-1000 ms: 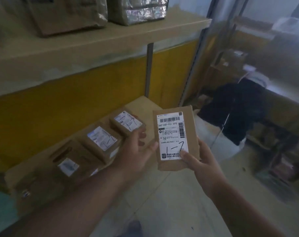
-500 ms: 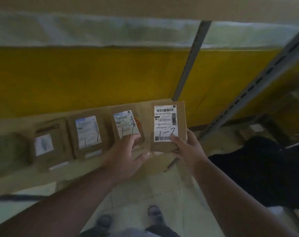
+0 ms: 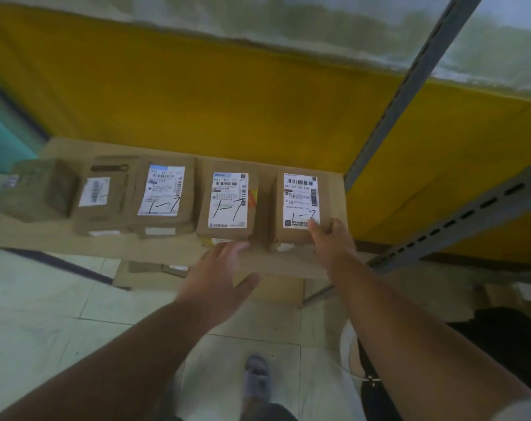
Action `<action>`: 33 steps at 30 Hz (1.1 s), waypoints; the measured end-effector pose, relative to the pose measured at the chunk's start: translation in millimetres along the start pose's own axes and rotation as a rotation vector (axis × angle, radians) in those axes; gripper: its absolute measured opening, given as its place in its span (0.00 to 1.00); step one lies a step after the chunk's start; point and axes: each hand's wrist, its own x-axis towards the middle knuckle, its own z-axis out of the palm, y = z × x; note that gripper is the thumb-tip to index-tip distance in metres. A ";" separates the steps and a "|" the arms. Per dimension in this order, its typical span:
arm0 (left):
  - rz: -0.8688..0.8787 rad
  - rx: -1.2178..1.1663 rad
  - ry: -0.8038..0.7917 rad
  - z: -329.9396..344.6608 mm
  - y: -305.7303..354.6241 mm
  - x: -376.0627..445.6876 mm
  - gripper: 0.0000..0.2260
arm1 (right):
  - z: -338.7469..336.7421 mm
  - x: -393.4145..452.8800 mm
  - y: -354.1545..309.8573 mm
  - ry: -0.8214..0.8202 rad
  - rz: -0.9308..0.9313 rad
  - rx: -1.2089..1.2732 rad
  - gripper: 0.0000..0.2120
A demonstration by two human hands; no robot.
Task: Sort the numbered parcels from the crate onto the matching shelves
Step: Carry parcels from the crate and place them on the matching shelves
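Right grip (image 3: pixel 328 238) pinching rightmost parcel's (image 3: pixel 299 208) near corner (left grip (image 3: pixel 218 275) spread, apart).

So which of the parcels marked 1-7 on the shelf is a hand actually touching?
The rightmost parcel, at the shelf's right end. The right hand holds its near corner; the left hand hovers open before the middle one, touching nothing.

Parcel marked 1-7 (image 3: pixel 299 205), previously held in mid-air, now lies on the shelf (image 3: pixel 173 249); right hand (image 3: pixel 329 240) still grips it, left hand (image 3: pixel 218 275) withdrawn
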 end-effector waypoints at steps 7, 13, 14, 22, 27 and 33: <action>-0.006 0.022 0.039 -29.0 -16.5 -40.4 0.27 | -7.3 -96.5 -19.2 0.125 -0.367 -0.433 0.33; -0.063 0.100 0.135 -89.3 -89.1 -113.9 0.28 | 62.2 -218.8 -84.2 -0.081 -0.860 -0.519 0.25; -0.083 0.110 0.160 -103.4 -109.5 -131.0 0.28 | 83.9 -237.5 -97.8 -0.077 -0.923 -0.513 0.25; -0.377 0.294 0.353 -245.6 -303.7 -305.9 0.27 | 295.8 -409.3 -211.4 -0.213 -1.312 -0.385 0.22; -0.615 0.302 0.489 -317.9 -388.3 -402.5 0.28 | 411.3 -519.6 -276.5 -0.349 -1.468 -0.379 0.21; -0.770 0.231 0.585 -390.2 -492.5 -422.8 0.28 | 534.4 -573.0 -358.2 -0.470 -1.590 -0.403 0.24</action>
